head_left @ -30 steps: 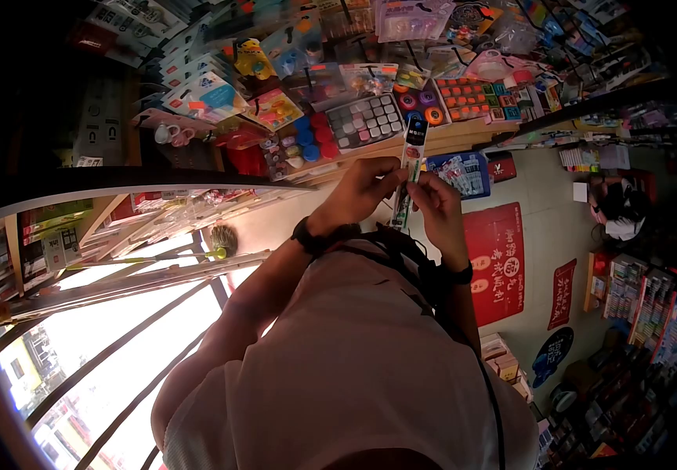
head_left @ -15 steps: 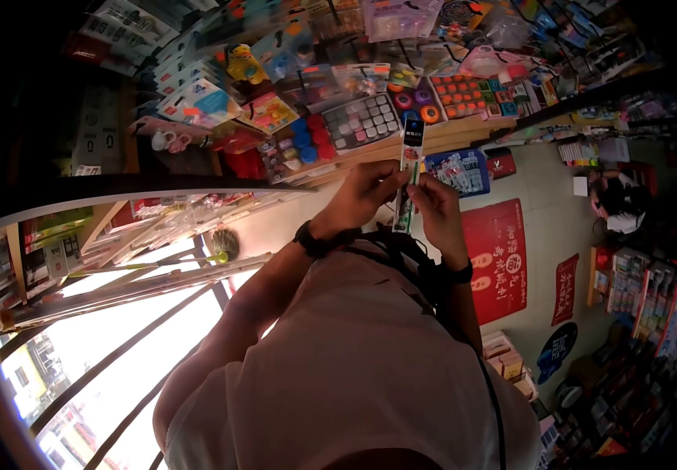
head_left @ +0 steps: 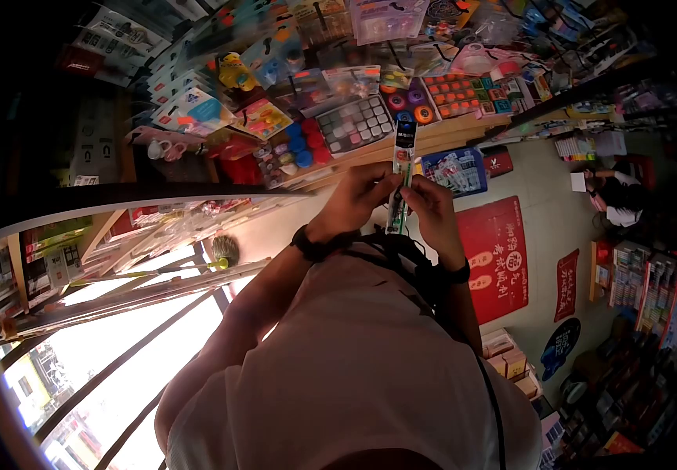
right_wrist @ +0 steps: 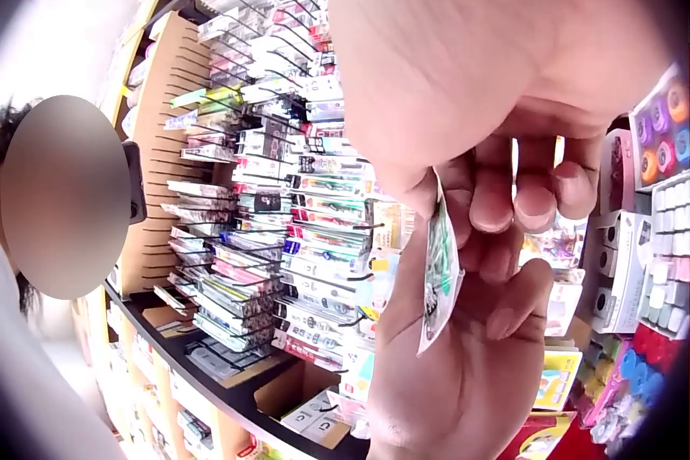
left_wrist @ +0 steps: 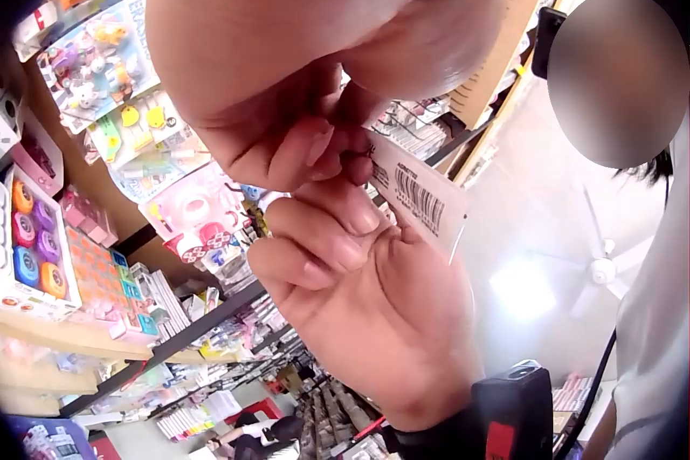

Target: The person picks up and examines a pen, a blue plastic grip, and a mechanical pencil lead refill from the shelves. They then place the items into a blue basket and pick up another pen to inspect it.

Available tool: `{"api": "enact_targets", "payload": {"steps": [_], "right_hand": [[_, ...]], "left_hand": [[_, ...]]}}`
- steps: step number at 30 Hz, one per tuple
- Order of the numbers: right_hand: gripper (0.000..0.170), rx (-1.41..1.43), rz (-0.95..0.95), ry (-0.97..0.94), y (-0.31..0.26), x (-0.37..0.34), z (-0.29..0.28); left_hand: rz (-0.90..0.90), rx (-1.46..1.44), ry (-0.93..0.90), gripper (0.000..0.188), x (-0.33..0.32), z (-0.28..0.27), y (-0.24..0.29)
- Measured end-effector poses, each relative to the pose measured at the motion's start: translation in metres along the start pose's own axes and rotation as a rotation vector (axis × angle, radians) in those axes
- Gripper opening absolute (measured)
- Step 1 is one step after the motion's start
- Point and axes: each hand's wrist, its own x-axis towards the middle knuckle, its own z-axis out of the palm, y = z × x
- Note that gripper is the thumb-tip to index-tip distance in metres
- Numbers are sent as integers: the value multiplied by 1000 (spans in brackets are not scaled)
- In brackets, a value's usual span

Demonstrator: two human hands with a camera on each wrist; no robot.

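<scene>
A long, narrow packet, dark at its top end with a pale, printed front, stands almost upright in front of the body in the head view. My left hand pinches its left edge between thumb and fingers. From the other side my right hand pinches it close by, so the fingertips of both hands nearly meet. The left wrist view shows the packet's white back with a barcode. Green print shows on its face in the right wrist view. Fingers cover its middle part.
Ahead is a wooden shelf edge with a tray of pale square pieces and hanging packs above. A blue tray of packets lies beyond my right hand. Red mats lie on the floor. A person is at far right.
Both hands and the packet sit slightly further left in the head view, and the shelf has shifted left too. The two-handed grip looks the same.
</scene>
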Motion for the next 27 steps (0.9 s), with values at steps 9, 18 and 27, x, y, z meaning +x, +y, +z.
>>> {"api": "enact_targets", "payload": {"steps": [9,18,27], "right_hand": [[14,-49,-29,-5,-1,-2,-2],[15,-16,-83,-17,-2,-3,0],[14,-11,6,-32,0,-5,-2]], "left_hand": [[-17,-87,-40,24,0,1,1],[14,-48,-38,23,-1,2,0],[9,-36,-44,24,-2,0,-2]]}}
